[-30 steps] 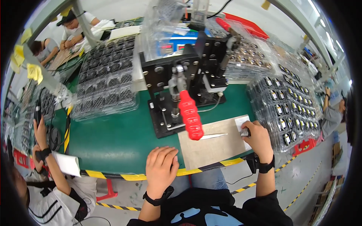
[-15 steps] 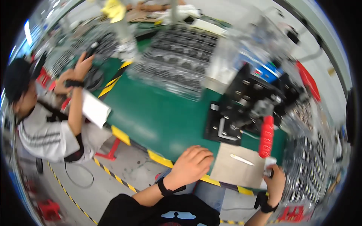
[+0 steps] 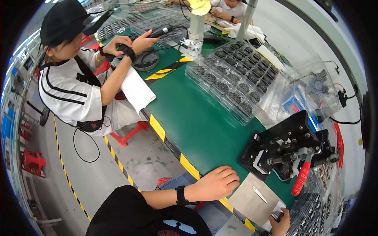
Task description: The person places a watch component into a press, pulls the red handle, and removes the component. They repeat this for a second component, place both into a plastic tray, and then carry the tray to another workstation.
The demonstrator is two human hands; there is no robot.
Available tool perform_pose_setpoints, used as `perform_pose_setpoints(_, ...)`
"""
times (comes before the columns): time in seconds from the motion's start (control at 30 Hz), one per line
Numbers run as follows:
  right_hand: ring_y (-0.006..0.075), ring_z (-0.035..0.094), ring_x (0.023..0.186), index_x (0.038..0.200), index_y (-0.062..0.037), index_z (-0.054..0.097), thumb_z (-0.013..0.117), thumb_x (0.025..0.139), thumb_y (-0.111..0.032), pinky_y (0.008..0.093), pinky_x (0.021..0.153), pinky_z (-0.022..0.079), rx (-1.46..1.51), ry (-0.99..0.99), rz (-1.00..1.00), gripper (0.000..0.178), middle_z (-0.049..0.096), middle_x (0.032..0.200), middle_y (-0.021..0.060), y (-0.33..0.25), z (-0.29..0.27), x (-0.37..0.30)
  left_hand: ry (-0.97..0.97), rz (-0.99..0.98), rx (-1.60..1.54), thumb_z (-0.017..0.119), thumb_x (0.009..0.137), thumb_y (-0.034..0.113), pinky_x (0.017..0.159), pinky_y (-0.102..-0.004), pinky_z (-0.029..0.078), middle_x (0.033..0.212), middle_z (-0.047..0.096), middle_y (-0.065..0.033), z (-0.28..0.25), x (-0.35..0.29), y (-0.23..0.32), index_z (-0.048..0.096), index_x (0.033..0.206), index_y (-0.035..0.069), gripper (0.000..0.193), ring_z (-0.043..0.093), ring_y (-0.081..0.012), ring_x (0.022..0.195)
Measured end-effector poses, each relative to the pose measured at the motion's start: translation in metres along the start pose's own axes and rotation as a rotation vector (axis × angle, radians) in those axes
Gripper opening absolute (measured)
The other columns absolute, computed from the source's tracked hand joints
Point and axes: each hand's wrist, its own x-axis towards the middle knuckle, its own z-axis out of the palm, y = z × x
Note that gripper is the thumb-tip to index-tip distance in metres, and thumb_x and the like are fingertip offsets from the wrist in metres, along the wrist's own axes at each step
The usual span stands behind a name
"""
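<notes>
My left hand [image 3: 214,184] rests at the table's front edge, knuckles up, its fingers bent and close together; the palm side is hidden. At the lower right my right hand [image 3: 280,224] pinches a small dark part [image 3: 277,215] over a white slip of paper [image 3: 278,207]. Between the hands lies a tan sheet [image 3: 246,195] with a slim white pointed tool [image 3: 260,194] on it. Just beyond the sheet stands a black toggle-clamp fixture [image 3: 285,141] with a red handle [image 3: 302,179].
Stacked clear trays of black round parts [image 3: 236,74] lie on the green table [image 3: 197,122]. More trays [image 3: 315,216] fill the right edge. Plastic bags [image 3: 283,102] sit behind the fixture. A co-worker [image 3: 75,78] sits at the left, holding a corded device; another works at the far end.
The view has turned left, so the table and fixture sit farther right and lower in the picture. My left hand stays by the table edge and my right still holds the small part.
</notes>
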Motion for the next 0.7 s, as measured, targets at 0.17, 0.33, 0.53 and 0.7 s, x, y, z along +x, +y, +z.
perform_pose_setpoints(0.17, 0.0356, 0.057, 0.092, 0.113, -0.0009, 0.059, 0.075, 0.075, -0.02, 0.0437, 0.08, 0.046, -0.287, 0.341, -0.342, 0.046, 0.06, 0.103, 0.0194, -0.016, -0.002, -0.007, 0.0, -0.013, 0.027, 0.064, 0.075, 0.014, 0.098, -0.0372, 0.041, 0.104, 0.058, -0.0054, 0.002, -0.003, 0.0, 0.06, 0.095, 0.006, 0.022, 0.054, -0.021, 0.103)
perform_pose_setpoints(0.33, 0.0296, 0.059, 0.076, 0.11, -0.0013, 0.061, 0.073, 0.08, -0.02, 0.038, 0.068, 0.048, -0.3, 0.689, -0.732, 0.038, 0.061, 0.093, 0.0167, -0.068, 0.0, -0.012, 0.0, -0.022, 0.042, 0.063, 0.076, 0.015, 0.098, -0.0369, 0.041, 0.105, 0.058, -0.0058, 0.005, -0.005, -0.003, 0.06, 0.095, 0.005, 0.022, 0.054, -0.0213, 0.102)
perform_pose_setpoints(0.53, 0.0196, 0.057, 0.062, 0.099, -0.0035, 0.066, 0.063, 0.091, -0.02, 0.0292, 0.056, 0.046, 0.294, 0.29, -0.567, 0.019, 0.062, 0.077, 0.011, -0.091, 0.063, -0.021, -0.014, -0.004, 0.062, 0.062, 0.077, 0.016, 0.099, -0.0368, 0.04, 0.105, 0.059, -0.0064, 0.003, -0.003, 0.0, 0.06, 0.097, 0.005, 0.024, 0.054, -0.0211, 0.102)
perform_pose_setpoints(0.7, 0.0186, 0.057, 0.063, 0.099, -0.0089, 0.067, 0.062, 0.091, -0.022, 0.0299, 0.058, 0.047, 0.44, 0.069, -0.494, 0.016, 0.062, 0.077, 0.0106, -0.11, 0.117, -0.017, 0.082, -0.005, 0.057, 0.062, 0.07, 0.017, 0.095, -0.0357, 0.041, 0.094, 0.057, -0.0074, 0.006, -0.003, -0.001, 0.06, 0.086, 0.003, 0.021, 0.055, -0.0234, 0.097)
